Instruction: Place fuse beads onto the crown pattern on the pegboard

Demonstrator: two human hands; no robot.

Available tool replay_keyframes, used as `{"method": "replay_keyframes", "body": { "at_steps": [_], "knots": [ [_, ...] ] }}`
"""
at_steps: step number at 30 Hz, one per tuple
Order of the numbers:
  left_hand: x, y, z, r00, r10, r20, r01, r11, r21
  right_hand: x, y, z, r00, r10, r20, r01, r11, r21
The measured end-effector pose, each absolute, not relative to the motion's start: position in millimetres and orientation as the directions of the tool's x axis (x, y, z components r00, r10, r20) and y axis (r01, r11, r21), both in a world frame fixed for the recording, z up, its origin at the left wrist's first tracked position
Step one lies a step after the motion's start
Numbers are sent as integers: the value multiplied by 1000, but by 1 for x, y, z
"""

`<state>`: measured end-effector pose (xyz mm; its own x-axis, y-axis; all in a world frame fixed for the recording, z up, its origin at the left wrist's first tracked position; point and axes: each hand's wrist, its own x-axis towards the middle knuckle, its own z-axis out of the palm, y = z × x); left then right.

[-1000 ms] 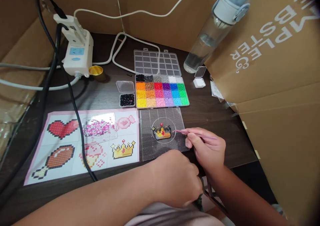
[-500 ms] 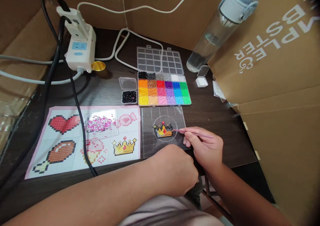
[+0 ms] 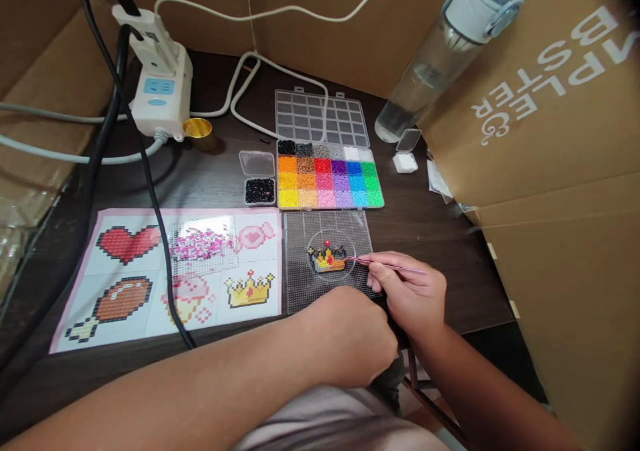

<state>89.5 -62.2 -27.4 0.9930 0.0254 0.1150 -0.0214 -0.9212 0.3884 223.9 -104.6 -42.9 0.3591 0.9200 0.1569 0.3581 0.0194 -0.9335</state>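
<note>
Pink tweezers are pinched in my right hand, their tips at the right side of a bead crown. The crown is made of yellow, orange, black and red fuse beads and sits inside a ring outline on a clear pegboard. My left hand rests at the board's near edge, its back toward me; its fingers are bent under and hidden. Left of the board lies a pattern sheet with a printed crown, a heart and other pixel pictures.
A sorted bead case stands open behind the pegboard, with a small box of black beads beside it. A small pegboard with pink beads covers part of the sheet. A power strip, cables, a gold cup and a bottle stand around.
The view has shifted very slightly, so the table things sit a little higher. Both hands and the tweezers keep nearly the same place at the crown.
</note>
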Motion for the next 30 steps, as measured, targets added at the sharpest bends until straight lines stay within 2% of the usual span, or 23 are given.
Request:
{"method": "replay_keyframes", "body": {
  "at_steps": [16,25,30],
  "knots": [
    [90,-61,-27,998,-2,59,-25,-920,392,224,-105,-42,352,920,171,372,30,-928],
    [91,-63,-28,995,16,99,-24,-921,388,224,-104,-44,358,918,169,352,34,-935],
    [91,-62,-27,998,7,69,-21,-917,399,224,-105,-43,362,918,162,340,32,-940]
  ]
}}
